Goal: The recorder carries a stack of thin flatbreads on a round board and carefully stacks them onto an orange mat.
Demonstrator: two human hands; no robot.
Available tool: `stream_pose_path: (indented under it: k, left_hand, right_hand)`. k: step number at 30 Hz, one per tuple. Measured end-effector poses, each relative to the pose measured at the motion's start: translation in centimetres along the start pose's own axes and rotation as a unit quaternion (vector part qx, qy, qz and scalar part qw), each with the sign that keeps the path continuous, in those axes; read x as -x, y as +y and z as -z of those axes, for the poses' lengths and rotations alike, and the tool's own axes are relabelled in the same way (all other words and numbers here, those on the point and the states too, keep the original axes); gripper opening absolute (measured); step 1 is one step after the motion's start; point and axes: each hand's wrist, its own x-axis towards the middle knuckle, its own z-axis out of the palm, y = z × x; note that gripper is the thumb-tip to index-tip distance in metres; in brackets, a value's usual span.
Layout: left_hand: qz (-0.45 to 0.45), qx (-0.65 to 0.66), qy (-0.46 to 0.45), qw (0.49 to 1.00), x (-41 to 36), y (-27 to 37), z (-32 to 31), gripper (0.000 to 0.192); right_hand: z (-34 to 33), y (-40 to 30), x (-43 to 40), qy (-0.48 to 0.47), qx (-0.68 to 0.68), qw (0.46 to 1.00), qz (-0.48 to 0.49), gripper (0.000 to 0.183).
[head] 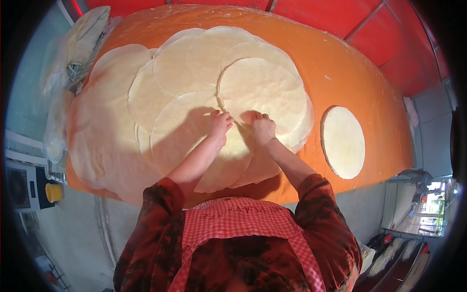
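Note:
Thin round dough sheets (178,120) lie fanned out in overlapping piles before me. A thicker round stack of dough sheets (264,91) rests on top of them at the right. My right hand (264,127) has its fingers curled at the near edge of this stack and appears to pinch a sheet there; the fingertips are partly hidden. Just left of it, my left hand (220,126) hovers by the stack's lower left edge with its fingers loosely apart. Whether it touches the dough is unclear. Both arms cast shadows over the sheets.
An orange-covered table (310,51) carries everything. A separate round dough stack (343,142) sits to the right. Clear plastic and folded cloth (87,34) crowd the left edge. Beyond are a yellow container (54,192), a fan (416,179) and red panels (317,16).

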Motion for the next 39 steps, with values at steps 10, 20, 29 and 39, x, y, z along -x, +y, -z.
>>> stream_pose_path:
  k: [10,20,29,39]
  left_hand:
    - [0.140,0.101,-0.136,0.976,-2.0,0.1,0.1,0.039]
    - [-0.263,-0.348,0.069,0.897,8.2,2.3,9.5,0.039]
    - [-0.269,-0.361,0.239,0.860,11.1,1.5,22.4,0.049]
    - [-0.117,-0.305,0.112,0.938,10.0,3.9,24.2,0.043]
  right_hand:
    - [2.6,-0.3,2.8,0.093,-0.110,0.989,0.041,0.049]
    - [8.2,8.8,-8.1,0.077,-0.078,0.993,0.038,0.025]
    - [10.3,-10.9,4.7,0.162,-0.157,0.954,0.199,0.022]
    - [7.3,-18.4,7.5,-0.024,-0.133,0.972,0.192,0.011]
